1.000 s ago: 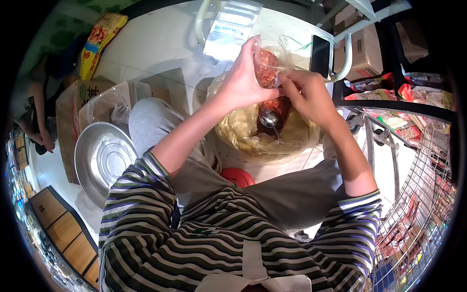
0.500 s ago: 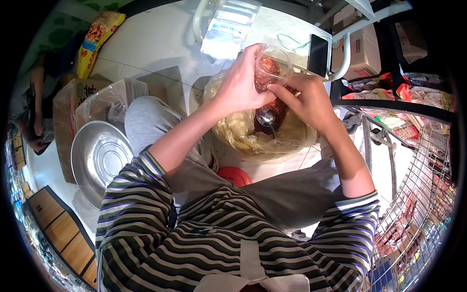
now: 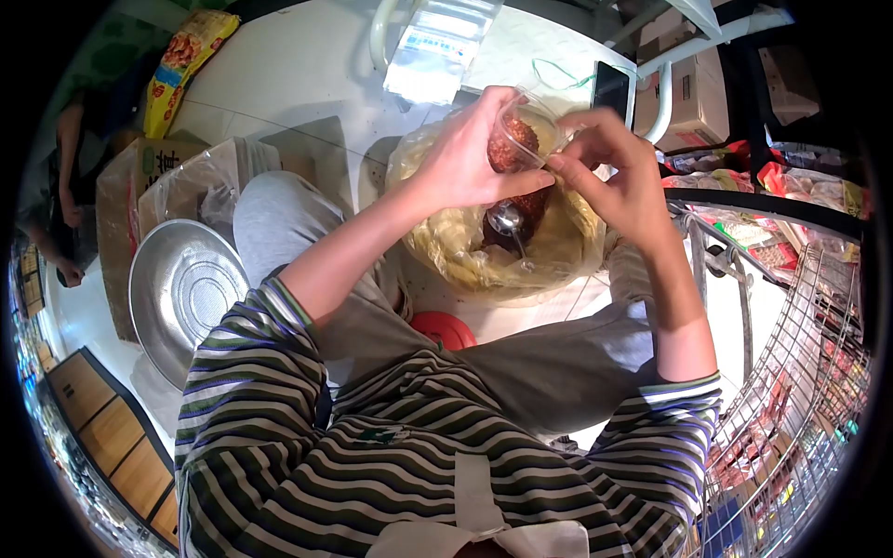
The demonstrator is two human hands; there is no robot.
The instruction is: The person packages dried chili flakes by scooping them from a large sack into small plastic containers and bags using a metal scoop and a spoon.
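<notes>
My left hand (image 3: 465, 158) is wrapped around a clear plastic tub (image 3: 526, 126), tilted and holding crumbly red food (image 3: 513, 147). My right hand (image 3: 614, 172) has its thumb and fingers pinched together at the tub's right rim. Below both hands sits a yellowish clear plastic bag (image 3: 446, 251), its mouth spread wide, with more dark red food (image 3: 532, 212) inside. A metal scoop or ladle (image 3: 505, 219) rests in that food, touched by neither hand.
A metal basin (image 3: 186, 298) stands at the left beside plastic-covered cardboard boxes (image 3: 116, 223). Stacked clear lids or tubs (image 3: 437, 51) and a dark phone-like slab (image 3: 610, 91) lie ahead. A red round object (image 3: 443, 329) is between my legs; a wire cart (image 3: 791, 400) stands right. Another person's arm (image 3: 68, 177) shows far left.
My right hand has drawn back to the right, from the front of the tub to its rim. The tub has tilted slightly in my left hand.
</notes>
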